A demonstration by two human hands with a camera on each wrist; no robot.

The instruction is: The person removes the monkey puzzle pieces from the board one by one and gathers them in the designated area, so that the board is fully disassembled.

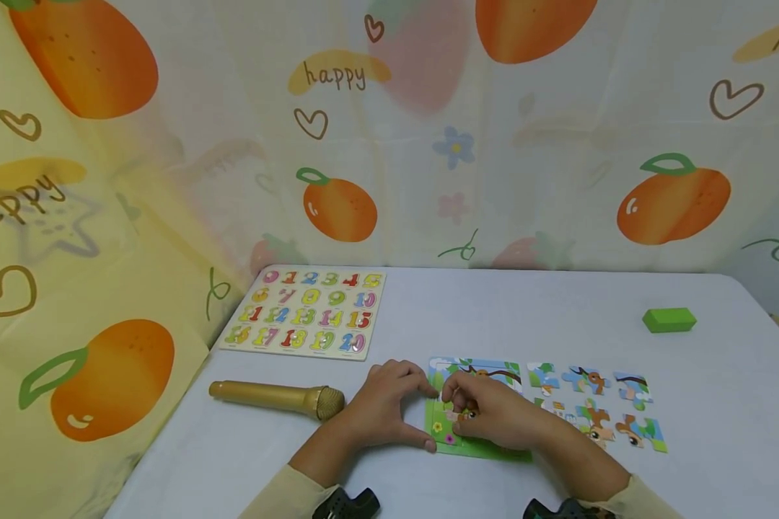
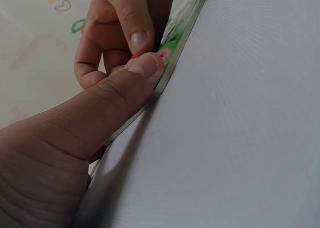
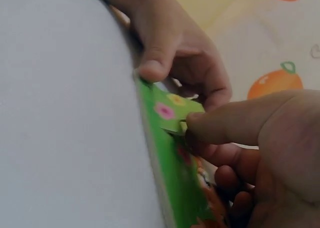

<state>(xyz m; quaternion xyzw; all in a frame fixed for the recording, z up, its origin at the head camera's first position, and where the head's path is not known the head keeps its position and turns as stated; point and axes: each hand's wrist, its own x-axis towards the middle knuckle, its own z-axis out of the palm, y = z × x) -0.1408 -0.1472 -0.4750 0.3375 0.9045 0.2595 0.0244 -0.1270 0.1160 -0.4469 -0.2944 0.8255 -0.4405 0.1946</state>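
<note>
A jigsaw board [image 1: 483, 452] with a green border and a jungle picture lies in front of me. My left hand [image 1: 386, 404] holds its left side, thumb at the near corner and bent fingers farther up the edge. Over the board, my right hand [image 1: 503, 414] pinches a green jigsaw piece [image 3: 167, 106] with a pink and a yellow flower between thumb and fingers. That piece sits tilted, one edge raised off the board, as the right wrist view shows. Right of the board lie several loose jigsaw pieces [image 1: 586, 380], some partly hidden by my right forearm.
A gold microphone [image 1: 266, 396] lies left of my left hand. Behind it is a number puzzle board [image 1: 308, 352] with coloured numerals. A green block [image 1: 669, 320] stands at the far right of the white table [image 1: 506, 310]. Fruit-patterned cloth [image 1: 415, 194] hangs behind.
</note>
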